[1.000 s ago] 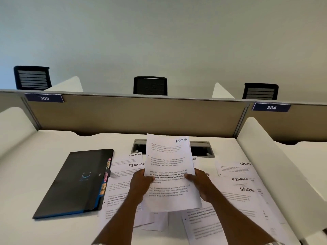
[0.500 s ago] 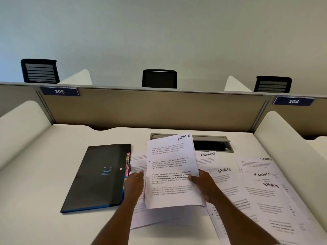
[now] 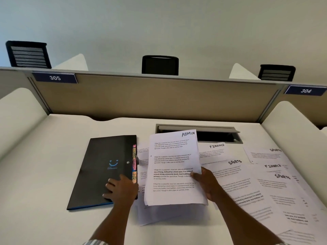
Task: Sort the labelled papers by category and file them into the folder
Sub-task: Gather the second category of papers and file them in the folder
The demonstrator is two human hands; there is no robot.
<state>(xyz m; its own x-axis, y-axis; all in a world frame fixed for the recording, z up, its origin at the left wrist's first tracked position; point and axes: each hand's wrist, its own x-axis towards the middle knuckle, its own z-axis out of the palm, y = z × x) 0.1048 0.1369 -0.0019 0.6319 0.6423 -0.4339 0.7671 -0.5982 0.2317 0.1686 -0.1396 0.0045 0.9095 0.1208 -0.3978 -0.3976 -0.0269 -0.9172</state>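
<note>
Grip of R hand (image 3: 207, 186) pinches ADMIN stack (image 3: 172, 161); L hand (image 3: 122, 190) lies flat on smiley folder (image 3: 99, 167).

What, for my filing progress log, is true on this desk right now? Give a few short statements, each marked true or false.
1. The right hand holds the ADMIN papers. True.
2. The left hand lifts a sheet headed SPORTS. False: it rests on the black folder.
3. The folder lies open. False: it is closed, flat on the desk.
4. A FINANCE sheet and a SPORTS sheet lie on the desk. True.
</note>
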